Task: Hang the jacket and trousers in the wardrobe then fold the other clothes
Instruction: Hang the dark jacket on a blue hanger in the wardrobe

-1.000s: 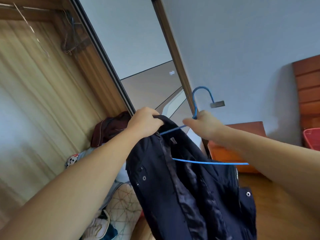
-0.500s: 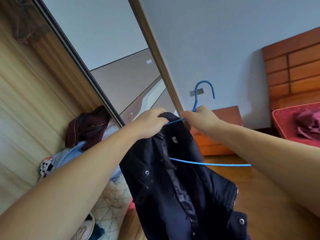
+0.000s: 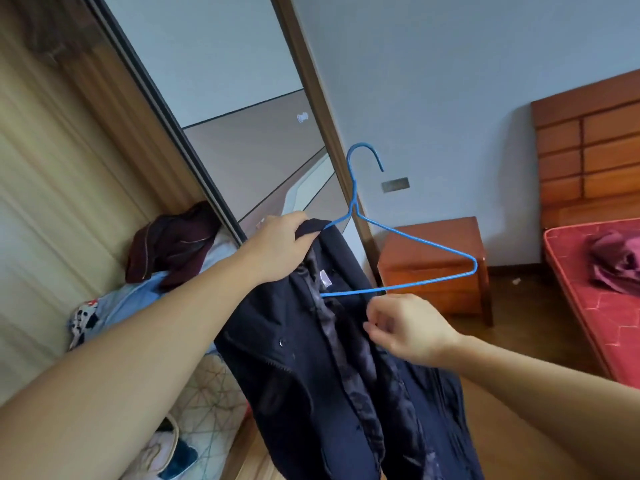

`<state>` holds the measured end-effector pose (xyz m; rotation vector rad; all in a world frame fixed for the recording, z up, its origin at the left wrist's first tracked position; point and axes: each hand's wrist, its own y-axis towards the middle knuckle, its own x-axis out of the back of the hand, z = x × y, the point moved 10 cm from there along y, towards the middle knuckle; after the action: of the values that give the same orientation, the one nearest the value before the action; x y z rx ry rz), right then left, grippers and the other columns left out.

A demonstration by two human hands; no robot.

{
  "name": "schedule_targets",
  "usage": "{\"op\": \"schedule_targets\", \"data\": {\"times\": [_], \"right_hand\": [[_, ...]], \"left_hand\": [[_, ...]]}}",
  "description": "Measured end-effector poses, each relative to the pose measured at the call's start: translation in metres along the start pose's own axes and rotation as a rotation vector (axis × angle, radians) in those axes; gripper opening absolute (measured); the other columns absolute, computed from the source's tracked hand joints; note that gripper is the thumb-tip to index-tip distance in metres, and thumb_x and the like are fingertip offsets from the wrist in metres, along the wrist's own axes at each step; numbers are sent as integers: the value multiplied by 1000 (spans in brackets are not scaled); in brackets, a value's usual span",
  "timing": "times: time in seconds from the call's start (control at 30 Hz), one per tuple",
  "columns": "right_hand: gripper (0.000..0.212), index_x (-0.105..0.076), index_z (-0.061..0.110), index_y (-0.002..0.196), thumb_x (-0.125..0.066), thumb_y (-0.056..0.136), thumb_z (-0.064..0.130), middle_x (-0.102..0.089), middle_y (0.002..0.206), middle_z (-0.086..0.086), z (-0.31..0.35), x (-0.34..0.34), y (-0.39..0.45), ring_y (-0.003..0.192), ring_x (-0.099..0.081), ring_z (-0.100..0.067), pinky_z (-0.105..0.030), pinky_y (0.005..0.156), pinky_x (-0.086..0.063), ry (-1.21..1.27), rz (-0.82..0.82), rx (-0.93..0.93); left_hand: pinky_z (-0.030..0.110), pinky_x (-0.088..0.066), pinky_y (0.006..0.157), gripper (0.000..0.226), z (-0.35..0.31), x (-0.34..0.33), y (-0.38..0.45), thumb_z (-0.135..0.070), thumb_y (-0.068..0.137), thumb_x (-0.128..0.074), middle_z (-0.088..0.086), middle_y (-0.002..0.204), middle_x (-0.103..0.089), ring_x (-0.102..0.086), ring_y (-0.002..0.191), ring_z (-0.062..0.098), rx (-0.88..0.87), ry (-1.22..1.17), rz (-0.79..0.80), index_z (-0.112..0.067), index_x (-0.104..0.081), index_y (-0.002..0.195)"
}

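The left hand (image 3: pixel 277 245) was held raised on an outstretched arm, its fingers clamped around a fold of dark fabric. The right hand (image 3: pixel 407 327) was held lower, fingers loosely curled, nothing visibly gripped.

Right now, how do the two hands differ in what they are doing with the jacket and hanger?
The left hand grips the jacket collar where the hanger arm enters; the right hand holds nothing, fingers loosely curled at the jacket's front. The left hand is higher, the right hand lower, below the hanger's bar. Both are bare.

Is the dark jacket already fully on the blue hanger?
No, only partly. One end of the hanger is inside the jacket under the left hand; the other end is bare.
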<state>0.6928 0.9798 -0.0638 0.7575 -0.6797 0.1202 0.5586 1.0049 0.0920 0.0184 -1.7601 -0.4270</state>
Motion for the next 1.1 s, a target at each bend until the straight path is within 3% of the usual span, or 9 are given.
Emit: {"op": "schedule_targets", "data": {"times": [0.1, 0.17, 0.3, 0.37, 0.5, 0.63, 0.9, 0.97, 1.1], "right_hand": [[33, -42, 31, 93, -67, 73, 37, -48, 93, 13, -47, -36, -4, 84, -50, -11, -35, 73, -47, 127, -10, -356], [43, -42, 29, 104, -68, 70, 31, -49, 106, 8, -67, -51, 2, 98, -52, -17, -37, 80, -47, 142, 20, -470], [33, -55, 34, 105, -57, 74, 26, -67, 103, 6, -68, -86, 30, 100, -63, -24, -31, 76, -46, 15, 362, -360], [21, -63, 28, 101, -57, 81, 25, -69, 96, 4, -72, -81, 45, 93, -64, -23, -31, 73, -47, -63, 436, -314], [9, -64, 20, 87, -62, 80, 26, -68, 82, 3, -85, -34, 83, 83, -65, -25, -40, 73, -52, -119, 306, -269], [12, -59, 28, 85, -64, 76, 23, -66, 84, 5, -62, 4, 120, 81, -62, -24, -37, 72, -52, -169, 250, -218], [31, -62, 20, 107, -55, 76, 17, -65, 103, -8, 27, 32, 177, 92, -58, -32, -32, 72, -47, -363, 195, -212], [35, -57, 18, 109, -54, 74, 18, -61, 105, -7, 54, 28, 183, 89, -57, -30, -34, 73, -50, -396, 209, -223], [48, -47, 16, 122, -60, 77, 23, -58, 105, -7, 106, 17, 192, 90, -56, -27, -35, 75, -51, -242, 191, -187]], "left_hand": [[31, -37, 55, 32, -4, 26, -7, -34, 99, -50, -1, 63, -51, -43, 58, 18, -37, -16, -53, -23, -45, 69], [26, -35, 53, 34, -5, 49, -15, -32, 98, -51, -5, 59, -49, -42, 55, 12, -73, -30, -94, -26, -44, 66], [21, -31, 50, 34, 6, 87, -34, -33, 97, -54, -4, 56, -45, -34, 52, 10, -101, -49, -160, -19, -47, 67], [21, -30, 49, 31, 22, 98, -46, -30, 97, -54, -4, 55, -44, -33, 50, 9, -99, -35, -162, -13, -51, 71], [36, -37, 51, 22, 78, 103, -74, -26, 95, -56, 2, 55, -48, -35, 48, 11, -46, 40, -131, -15, -55, 76], [44, -42, 50, 21, 122, 101, -90, -28, 95, -54, 3, 53, -49, -38, 44, 14, 26, 119, -136, -15, -52, 77], [43, -49, 62, 30, 166, 86, -90, -41, 95, -47, 4, 64, -54, -55, 67, 39, 289, 177, -299, -21, -40, 73], [41, -48, 63, 29, 157, 84, -83, -40, 96, -48, 5, 69, -59, -57, 71, 37, 279, 92, -323, -21, -45, 74], [27, -28, 48, 40, 139, 91, -72, -38, 98, -51, -1, 59, -49, -45, 55, 14, 275, -54, -373, -17, -43, 65]]}}
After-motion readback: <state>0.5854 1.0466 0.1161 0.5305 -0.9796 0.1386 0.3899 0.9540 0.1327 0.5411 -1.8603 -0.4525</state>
